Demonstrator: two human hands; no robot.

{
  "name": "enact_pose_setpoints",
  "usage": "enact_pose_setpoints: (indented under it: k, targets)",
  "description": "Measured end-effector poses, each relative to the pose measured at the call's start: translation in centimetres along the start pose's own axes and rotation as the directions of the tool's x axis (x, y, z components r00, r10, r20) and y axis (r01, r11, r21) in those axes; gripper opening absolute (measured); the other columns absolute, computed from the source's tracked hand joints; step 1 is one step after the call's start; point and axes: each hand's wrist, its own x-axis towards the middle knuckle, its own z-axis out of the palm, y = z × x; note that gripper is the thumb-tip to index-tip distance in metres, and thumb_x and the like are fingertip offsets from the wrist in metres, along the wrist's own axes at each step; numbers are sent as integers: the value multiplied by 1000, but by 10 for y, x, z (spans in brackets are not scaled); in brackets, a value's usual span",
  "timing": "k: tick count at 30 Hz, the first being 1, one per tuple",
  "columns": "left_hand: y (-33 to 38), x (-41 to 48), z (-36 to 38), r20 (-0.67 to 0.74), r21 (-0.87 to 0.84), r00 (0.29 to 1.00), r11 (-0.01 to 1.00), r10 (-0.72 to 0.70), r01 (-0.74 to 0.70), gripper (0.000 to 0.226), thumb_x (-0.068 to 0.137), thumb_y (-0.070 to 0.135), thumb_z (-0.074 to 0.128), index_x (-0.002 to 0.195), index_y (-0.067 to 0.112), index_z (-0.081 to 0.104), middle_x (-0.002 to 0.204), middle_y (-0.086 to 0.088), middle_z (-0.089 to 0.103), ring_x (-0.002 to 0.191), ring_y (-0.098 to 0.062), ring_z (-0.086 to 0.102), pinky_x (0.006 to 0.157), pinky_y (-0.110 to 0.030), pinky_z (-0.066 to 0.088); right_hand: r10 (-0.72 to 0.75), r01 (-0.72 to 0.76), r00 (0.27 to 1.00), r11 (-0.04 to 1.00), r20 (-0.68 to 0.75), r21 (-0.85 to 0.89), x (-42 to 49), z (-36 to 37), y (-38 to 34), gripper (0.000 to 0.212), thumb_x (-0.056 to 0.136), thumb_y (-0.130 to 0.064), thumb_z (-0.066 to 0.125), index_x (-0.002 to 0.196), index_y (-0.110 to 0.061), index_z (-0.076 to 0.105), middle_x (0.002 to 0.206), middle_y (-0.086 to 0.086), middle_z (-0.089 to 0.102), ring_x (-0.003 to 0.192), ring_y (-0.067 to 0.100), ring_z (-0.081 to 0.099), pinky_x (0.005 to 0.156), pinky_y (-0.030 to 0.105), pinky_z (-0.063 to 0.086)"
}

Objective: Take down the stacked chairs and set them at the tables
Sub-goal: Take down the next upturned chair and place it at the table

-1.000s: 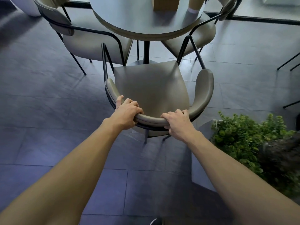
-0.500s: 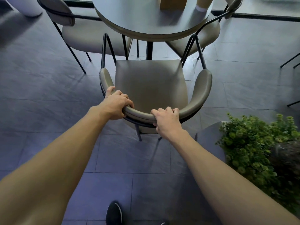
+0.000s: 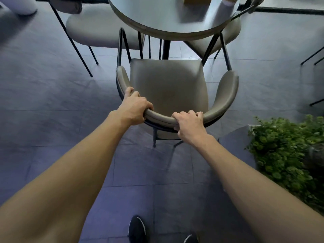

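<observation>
Where the chair is: chair [image 3: 168, 85] stands on the floor in front of the round desk [image 3: 157, 21], between two other chairs already set there, left one [image 3: 98, 28] and right one [image 3: 226, 35].
Hands: left hand [image 3: 135, 109] and right hand [image 3: 190, 125] are both clamped over the curved backrest rail. They sit apart, one each side of its middle, with fingers curled over the top.
Handling: thin dark metal frame with a padded seat and back. Judged stiff, moderate in weight, fine for two hands. The upholstery looks smooth, so it could slip a bit under a loose hold.
Where to hold: the top of the backrest, as now. A wide two-hand hold keeps it from twisting, and the arm ends are the fallback.
Facing: seat front points at the desk pedestal, backrest toward the person.
Long axis: the seat's front-to-back line runs away from the person, roughly square to the desk edge. The backrest arc spans left to right.
Tuck-in: seat front is close to the desk rim. Whether it is under the rim is hard to tell from this angle.
Nearby: plant [image 3: 284, 151] just right of the chair, so watch the right arm end.
</observation>
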Motion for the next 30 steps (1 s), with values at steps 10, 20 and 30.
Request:
enact_pose_setpoints:
  k: [10,20,30]
  targets:
    - [15,-22,6,13,-2,1000,1000,0,0,34,89,28,65,121,39,63,118,5,59,121,-27,45,118,-57,6,9,-9,999,1000,36,4,-19,5,0,35,85,-23,59,117,-32,52,111,-9,62,105,24,52,90,42,31]
    - [19,-32,8,23,-25,1000,1000,11,-11,28,91,28,64,118,37,65,115,4,60,119,-27,45,117,-57,8,10,-11,999,1000,50,8,-30,5,-3,33,90,-27,55,122,-33,51,115,-8,61,108,23,51,94,42,32]
    - [11,-55,10,81,-53,996,998,47,-43,27,86,26,63,111,37,68,108,8,59,115,-23,45,116,-56,6,9,-9,998,1000,64,0,-55,10,-26,31,92,-29,56,122,-30,51,115,-6,61,108,25,52,91,42,31]
